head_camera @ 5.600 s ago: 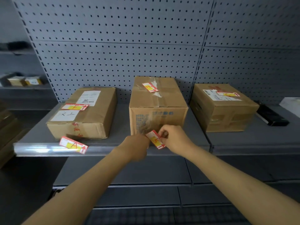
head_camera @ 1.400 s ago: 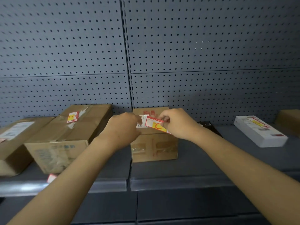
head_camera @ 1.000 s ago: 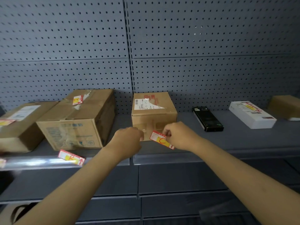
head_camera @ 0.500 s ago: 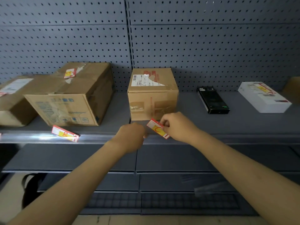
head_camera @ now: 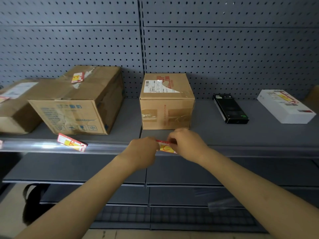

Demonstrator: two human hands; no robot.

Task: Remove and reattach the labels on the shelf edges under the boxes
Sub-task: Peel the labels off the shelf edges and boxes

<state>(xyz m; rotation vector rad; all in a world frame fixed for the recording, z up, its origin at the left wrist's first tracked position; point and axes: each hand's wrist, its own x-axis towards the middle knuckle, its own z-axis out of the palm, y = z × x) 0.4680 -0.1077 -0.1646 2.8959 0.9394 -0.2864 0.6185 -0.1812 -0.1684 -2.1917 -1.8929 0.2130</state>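
A red, white and yellow label (head_camera: 165,147) lies against the grey shelf edge (head_camera: 250,149) just below the small cardboard box (head_camera: 166,102). My left hand (head_camera: 143,153) pinches its left end and my right hand (head_camera: 187,144) pinches its right end, both with curled fingers. Only the label's middle shows between them. A second label (head_camera: 71,142) sits tilted on the shelf edge under the large cardboard box (head_camera: 77,100). A further label (head_camera: 78,77) is stuck on top of that large box.
A third cardboard box (head_camera: 13,104) stands at the far left. A black flat box (head_camera: 230,108) and a white flat box (head_camera: 286,106) lie on the shelf to the right. Grey pegboard (head_camera: 224,49) backs the shelf. A dark bag (head_camera: 37,202) hangs below left.
Both hands lowered the label from in front of the small box down to the shelf edge. The view tilted down and moved closer.
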